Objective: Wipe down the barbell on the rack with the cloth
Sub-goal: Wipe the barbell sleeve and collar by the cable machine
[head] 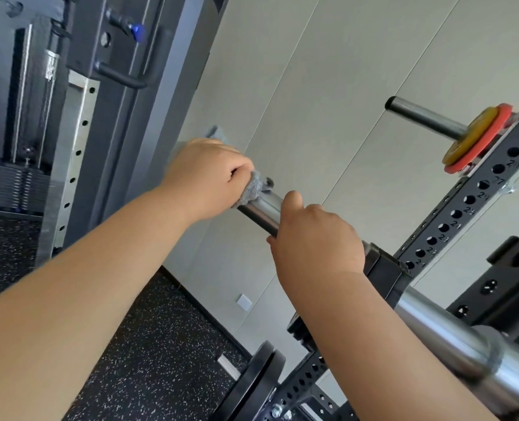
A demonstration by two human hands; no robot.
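Near right: barbell point(452, 338) comes in thick, bright steel, and runs far-left through the hook of the black rack point(477, 205). I read right hand point(313, 238) fingers wrapped round the sleeve just outside the hook. Left hand point(209, 174) fingers clamp the grey cloth point(252, 189) over the sleeve's far end. Bare polished strip shows between the hands. Open room past the bar end up to the wall point(343, 71); cable machine point(106, 86) stands far left. Yellow and red plates point(470, 138) hang upper right, well apart. Black plate point(252, 381) sits below the bar.

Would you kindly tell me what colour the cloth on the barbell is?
Grey; the cloth shows best in the head view, gripped by the left hand.
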